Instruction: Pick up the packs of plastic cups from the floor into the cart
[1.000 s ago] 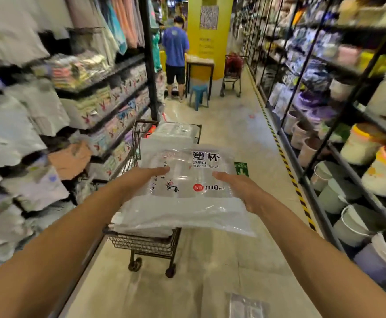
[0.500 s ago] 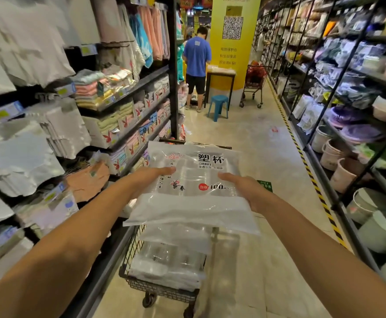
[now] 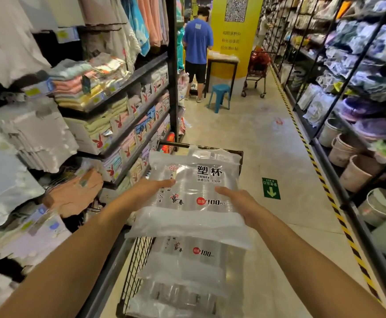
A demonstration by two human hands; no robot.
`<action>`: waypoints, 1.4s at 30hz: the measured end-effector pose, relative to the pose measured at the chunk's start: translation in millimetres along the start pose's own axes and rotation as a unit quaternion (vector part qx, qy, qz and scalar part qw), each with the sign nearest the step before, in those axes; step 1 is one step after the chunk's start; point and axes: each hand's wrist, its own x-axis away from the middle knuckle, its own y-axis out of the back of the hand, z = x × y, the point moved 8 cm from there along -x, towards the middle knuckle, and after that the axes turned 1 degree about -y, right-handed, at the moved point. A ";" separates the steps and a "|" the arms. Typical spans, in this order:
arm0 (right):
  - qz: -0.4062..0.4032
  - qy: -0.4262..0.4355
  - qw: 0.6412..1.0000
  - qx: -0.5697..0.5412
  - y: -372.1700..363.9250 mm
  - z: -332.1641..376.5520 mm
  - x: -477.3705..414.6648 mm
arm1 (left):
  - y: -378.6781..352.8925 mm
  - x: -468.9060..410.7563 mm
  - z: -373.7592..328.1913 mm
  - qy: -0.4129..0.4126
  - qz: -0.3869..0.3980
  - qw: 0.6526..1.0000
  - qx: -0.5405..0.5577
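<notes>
Left hand [image 3: 152, 190], right hand [image 3: 241, 203] apart, each gripping side of cup pack [image 3: 196, 180] — I'd lower flat into cart [image 3: 137, 267], square on stacked pack [image 3: 194, 269] below — release together.

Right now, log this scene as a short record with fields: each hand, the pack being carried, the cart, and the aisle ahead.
left hand: grips the left edge of the held pack, thumb on top
right hand: grips the right edge, thumb on top
held pack: clear bag of plastic cups, roughly level, above the cart, not yet set down
cart: wire basket beside the left shelving; other cup packs lie inside
aisle ahead: blue stool, person in a blue shirt, second cart
</notes>
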 end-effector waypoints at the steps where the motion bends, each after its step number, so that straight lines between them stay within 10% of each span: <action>1: -0.012 -0.007 1.000 0.001 0.4 -7.5 -7.7 | -2.8 -8.9 1.7 -0.004 0.010 1.000 -0.012; 23: -0.206 -0.098 0.972 0.061 7.9 -153.1 -70.2 | -72.3 -164.7 161.6 0.071 0.123 0.984 -0.106; 37: -0.202 -0.121 0.966 0.110 24.2 -138.8 -71.5 | -63.4 -133.8 92.2 0.039 0.073 0.986 -0.142; 42: -0.219 -0.095 0.958 0.158 40.9 -100.0 -50.3 | -57.3 -163.1 50.9 -0.085 0.016 0.945 -0.316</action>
